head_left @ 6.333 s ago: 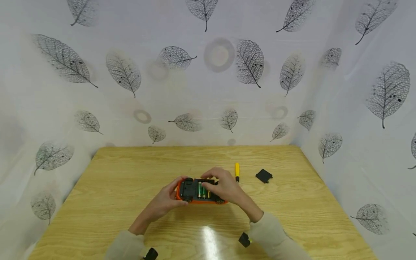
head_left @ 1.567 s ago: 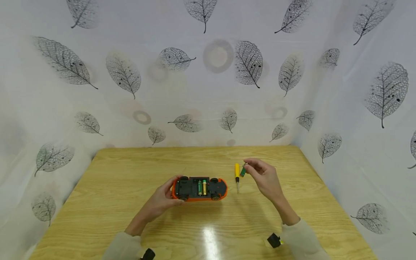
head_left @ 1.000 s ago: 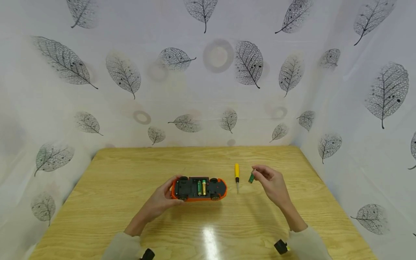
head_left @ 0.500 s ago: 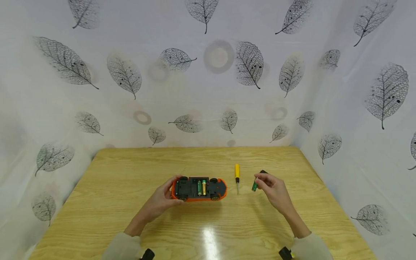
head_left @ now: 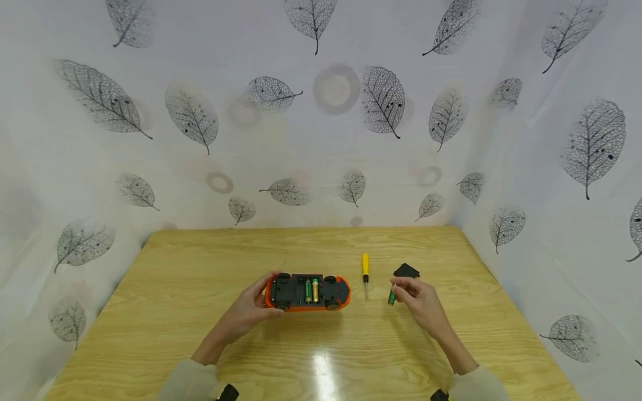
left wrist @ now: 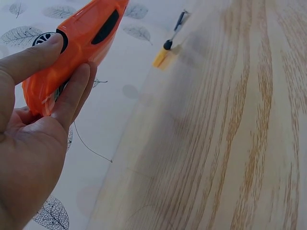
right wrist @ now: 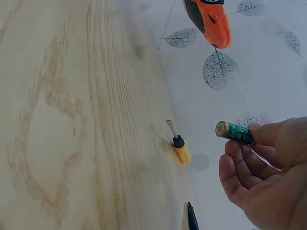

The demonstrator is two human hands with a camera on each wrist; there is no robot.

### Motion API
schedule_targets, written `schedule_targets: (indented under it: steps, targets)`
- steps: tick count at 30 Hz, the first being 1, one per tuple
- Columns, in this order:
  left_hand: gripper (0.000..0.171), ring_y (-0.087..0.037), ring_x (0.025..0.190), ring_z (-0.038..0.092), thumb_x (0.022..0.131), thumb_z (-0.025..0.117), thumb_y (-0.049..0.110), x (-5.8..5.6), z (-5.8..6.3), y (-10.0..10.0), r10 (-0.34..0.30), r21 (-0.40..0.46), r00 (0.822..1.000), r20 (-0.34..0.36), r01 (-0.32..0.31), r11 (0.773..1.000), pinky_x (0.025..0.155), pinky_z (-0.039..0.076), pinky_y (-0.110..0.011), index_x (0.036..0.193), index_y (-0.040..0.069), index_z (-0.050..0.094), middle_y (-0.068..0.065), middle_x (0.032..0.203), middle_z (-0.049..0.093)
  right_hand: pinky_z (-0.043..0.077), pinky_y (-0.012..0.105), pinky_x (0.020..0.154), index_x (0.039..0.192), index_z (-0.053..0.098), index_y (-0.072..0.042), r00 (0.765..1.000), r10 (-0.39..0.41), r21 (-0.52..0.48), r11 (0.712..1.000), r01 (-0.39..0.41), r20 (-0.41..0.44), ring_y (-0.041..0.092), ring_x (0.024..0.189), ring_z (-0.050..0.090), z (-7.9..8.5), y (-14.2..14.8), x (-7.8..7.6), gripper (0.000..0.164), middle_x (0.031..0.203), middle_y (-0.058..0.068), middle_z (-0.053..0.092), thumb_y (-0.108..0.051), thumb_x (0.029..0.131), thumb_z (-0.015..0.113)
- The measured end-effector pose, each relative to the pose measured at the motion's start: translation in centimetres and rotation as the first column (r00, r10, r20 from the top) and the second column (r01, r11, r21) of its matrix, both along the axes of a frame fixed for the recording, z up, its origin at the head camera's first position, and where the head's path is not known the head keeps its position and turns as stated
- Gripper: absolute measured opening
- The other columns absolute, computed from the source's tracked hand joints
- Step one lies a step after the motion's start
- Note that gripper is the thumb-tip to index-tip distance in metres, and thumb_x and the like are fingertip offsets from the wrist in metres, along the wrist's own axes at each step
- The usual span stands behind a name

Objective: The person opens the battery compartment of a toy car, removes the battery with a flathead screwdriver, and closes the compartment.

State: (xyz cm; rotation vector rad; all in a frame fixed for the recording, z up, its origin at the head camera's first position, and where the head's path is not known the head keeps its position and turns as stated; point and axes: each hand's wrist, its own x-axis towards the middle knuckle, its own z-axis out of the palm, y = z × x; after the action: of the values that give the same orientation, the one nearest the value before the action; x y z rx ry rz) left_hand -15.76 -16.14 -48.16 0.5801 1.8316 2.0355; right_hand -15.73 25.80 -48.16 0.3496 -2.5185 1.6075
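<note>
My left hand [head_left: 247, 309] grips the rear or front end of an orange toy car [head_left: 335, 292], held upside down above the table. Its dark underside faces up with the battery bay uncovered. Two batteries [head_left: 311, 290] lie side by side in that bay, toward its right part in the head view. Between thumb and fingertips, my right hand [head_left: 424, 306] pinches a green battery [right wrist: 236, 132], held in the air right of the car. The left wrist view shows my thumb by a wheel and my fingers along the orange body [left wrist: 79, 38].
A yellow-handled screwdriver [head_left: 365, 268] lies on the wooden table [head_left: 200, 256] between the car and my right hand. The black battery cover [head_left: 406, 270] lies just beyond my right hand. Leaf-printed white cloth [head_left: 301, 139] hangs behind and at both sides.
Earlier my right fingers were at the battery bay; now they hold a battery out to the right. Over the last second that hand moved nearer me, uncovering the black cover. The car stays nearly still.
</note>
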Motion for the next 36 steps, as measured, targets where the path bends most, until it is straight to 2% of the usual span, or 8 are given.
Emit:
schedule_targets:
  steps: [7, 14, 19, 29, 36]
  targets:
    - [0.093, -0.016, 0.125, 0.059, 0.092, 0.074, -0.004, 0.0, -0.1, 0.0, -0.004, 0.004, 1.0, 0.001, 0.004, 1.0, 0.091, 0.059, -0.036, 0.165, 0.003, 0.016, -0.028, 0.167, 0.01, 0.061, 0.034, 0.075, 0.124, 0.068, 0.01, 0.995, -0.005, 0.004, 1.0, 0.005, 0.1, 0.016, 0.084, 0.068, -0.7, -0.1, -0.1, 0.028, 0.102, 0.015, 0.072, -0.009, 0.103, 0.065]
    - [0.092, -0.019, 0.127, 0.058, 0.092, 0.073, -0.006, -0.1, -0.2, 0.0, -0.004, 0.004, 1.0, -0.011, 0.004, 1.0, 0.091, 0.059, -0.033, 0.164, 0.0, 0.015, -0.03, 0.167, 0.007, 0.06, 0.026, 0.072, 0.121, 0.069, 0.01, 0.986, -0.022, 0.043, 0.999, 0.015, 0.167, 0.012, 0.086, 0.068, -1.6, 0.0, -0.3, 0.028, 0.102, 0.013, 0.072, -0.009, 0.102, 0.067]
    - [0.093, -0.02, 0.127, 0.058, 0.092, 0.074, -0.006, -0.1, -0.3, 0.0, -0.009, 0.003, 1.0, -0.014, 0.009, 1.0, 0.093, 0.058, -0.034, 0.164, -0.001, 0.015, -0.031, 0.166, 0.008, 0.059, 0.026, 0.067, 0.119, 0.069, 0.01, 0.976, -0.046, 0.084, 0.996, 0.028, 0.213, 0.014, 0.079, 0.066, -2.1, -0.2, -0.4, 0.025, 0.097, 0.01, 0.071, -0.007, 0.101, 0.066]
    - [0.094, -0.019, 0.128, 0.057, 0.091, 0.074, -0.005, 0.0, -0.2, -0.1, -0.005, 0.012, 1.0, -0.001, 0.005, 1.0, 0.095, 0.057, -0.039, 0.163, -0.002, 0.014, -0.033, 0.166, 0.009, 0.058, 0.025, 0.066, 0.115, 0.071, 0.007, 0.967, -0.068, 0.12, 0.992, 0.04, 0.244, 0.015, 0.079, 0.066, -2.4, -0.6, -0.5, 0.019, 0.094, 0.008, 0.071, -0.004, 0.101, 0.065]
    - [0.092, -0.023, 0.13, 0.056, 0.092, 0.073, -0.007, 0.0, -0.2, -0.1, 0.002, 0.01, 1.0, -0.006, -0.002, 1.0, 0.094, 0.058, -0.034, 0.163, -0.003, 0.015, -0.033, 0.165, 0.009, 0.057, 0.025, 0.063, 0.113, 0.073, 0.005, 0.964, -0.101, 0.157, 0.986, 0.063, 0.246, 0.014, 0.075, 0.065, -2.6, -0.8, -0.5, 0.017, 0.091, 0.006, 0.071, -0.004, 0.1, 0.067]
